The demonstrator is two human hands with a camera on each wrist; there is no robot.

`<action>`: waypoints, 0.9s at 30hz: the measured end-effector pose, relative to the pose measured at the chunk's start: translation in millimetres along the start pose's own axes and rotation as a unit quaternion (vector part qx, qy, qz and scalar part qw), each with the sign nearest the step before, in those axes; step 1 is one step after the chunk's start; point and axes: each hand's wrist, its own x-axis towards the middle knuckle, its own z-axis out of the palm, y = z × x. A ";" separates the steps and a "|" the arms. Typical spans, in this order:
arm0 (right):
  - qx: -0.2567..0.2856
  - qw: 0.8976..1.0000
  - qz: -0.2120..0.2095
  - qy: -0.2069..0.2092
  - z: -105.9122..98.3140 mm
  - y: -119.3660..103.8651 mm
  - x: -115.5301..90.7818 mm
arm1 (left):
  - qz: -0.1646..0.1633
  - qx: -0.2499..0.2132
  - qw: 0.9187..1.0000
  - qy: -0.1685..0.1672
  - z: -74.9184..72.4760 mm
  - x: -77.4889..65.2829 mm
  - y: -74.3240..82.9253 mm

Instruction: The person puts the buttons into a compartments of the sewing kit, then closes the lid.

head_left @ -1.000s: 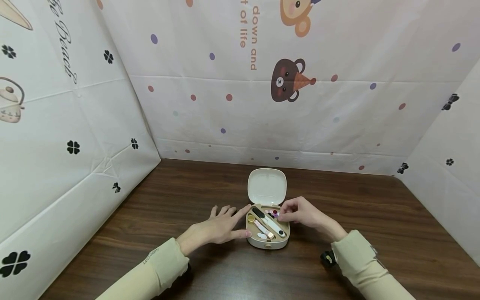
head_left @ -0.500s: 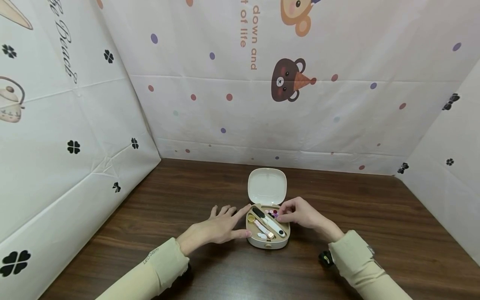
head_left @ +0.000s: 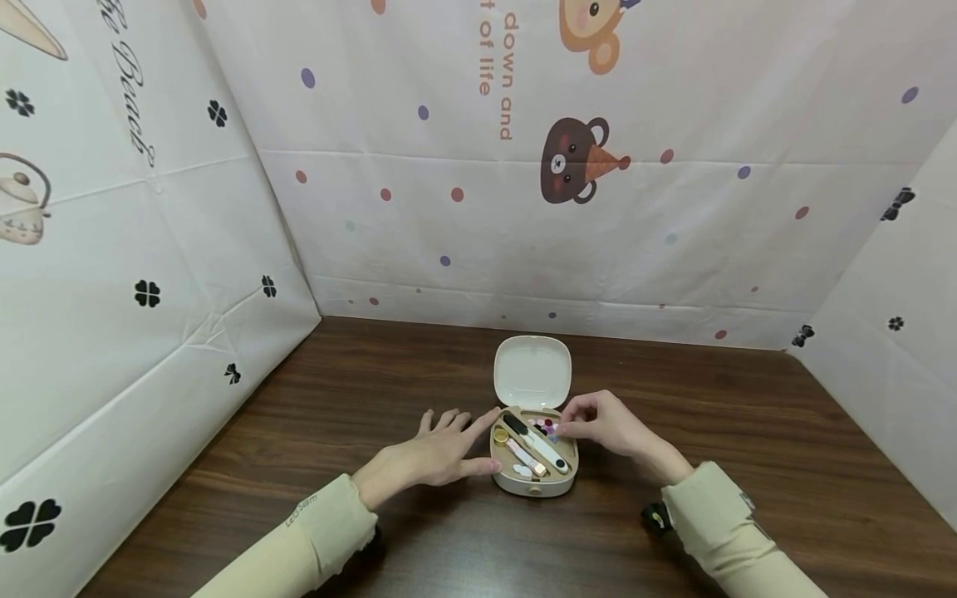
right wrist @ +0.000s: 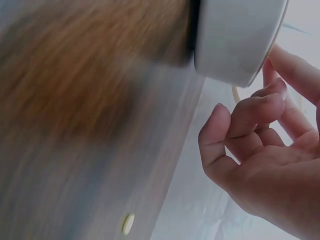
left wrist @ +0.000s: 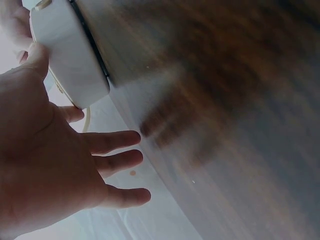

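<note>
A small white case [head_left: 534,488] stands on the table with its lid [head_left: 532,371] raised. Its beige tray holds a black-and-white slim tool [head_left: 544,450], a pink-and-white strip [head_left: 527,458], a gold round piece [head_left: 501,436] and white pieces [head_left: 522,471]. Small coloured button-like discs [head_left: 548,424] fill the back right compartment. My left hand [head_left: 437,457] touches the case's left side with thumb and index finger; the other fingers are spread. Over the right rim, my right hand [head_left: 609,425] has thumb and index finger at the discs. The case wall hides its fingertips in the right wrist view.
A small pale yellow disc [right wrist: 128,223] shows on the table in the right wrist view. Dark wood tabletop [head_left: 404,365] surrounds the case. Printed white sheets [head_left: 449,241] rise at the back, left and right.
My right hand has drawn slightly right and up, uncovering more of the coloured discs, including a bluish one near the thumb. My left hand and the case keep their places.
</note>
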 end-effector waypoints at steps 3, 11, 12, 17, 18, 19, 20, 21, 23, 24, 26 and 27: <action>-0.001 1.000 0.015 0.015 -5.6 7.4 -1.3 | -0.002 0.003 1.000 0.001 0.0 0.1 0.4; -0.077 0.995 0.019 0.060 -23.2 22.3 -14.5 | -0.003 0.006 1.000 0.005 -0.1 -0.1 0.4; -0.085 0.994 0.022 0.062 -24.8 24.6 -16.6 | -0.003 0.007 1.000 0.005 -0.1 -0.1 0.4; -0.140 0.988 0.034 0.054 -33.0 33.4 -27.1 | -0.004 0.015 1.000 0.007 0.0 0.2 0.2; -0.153 0.986 0.039 0.050 -34.5 34.8 -29.0 | -0.004 0.016 1.000 0.007 -0.1 0.1 0.3; -0.166 0.984 0.044 0.044 -36.3 35.9 -31.1 | -0.004 0.017 1.000 0.007 0.0 0.1 0.3; -0.175 0.983 0.051 0.037 -38.1 36.6 -33.3 | -0.003 0.016 1.000 0.007 0.0 0.1 0.3; -0.185 0.981 0.054 0.031 -40.1 37.5 -35.6 | -0.003 0.017 1.000 0.008 -0.2 0.0 0.4; -0.196 0.978 0.067 0.021 -43.2 39.2 -39.5 | -0.001 0.016 1.000 0.007 0.3 0.1 0.3; -0.200 0.977 0.071 0.019 -44.5 40.0 -41.2 | -0.001 0.015 1.000 0.005 0.3 0.0 0.3; -0.207 0.975 0.075 0.016 -46.6 41.1 -44.1 | -0.001 0.014 1.000 0.003 0.6 0.0 0.2; -0.210 0.975 0.077 0.015 -47.3 41.7 -45.1 | -0.001 0.013 1.000 0.003 0.7 -0.1 0.2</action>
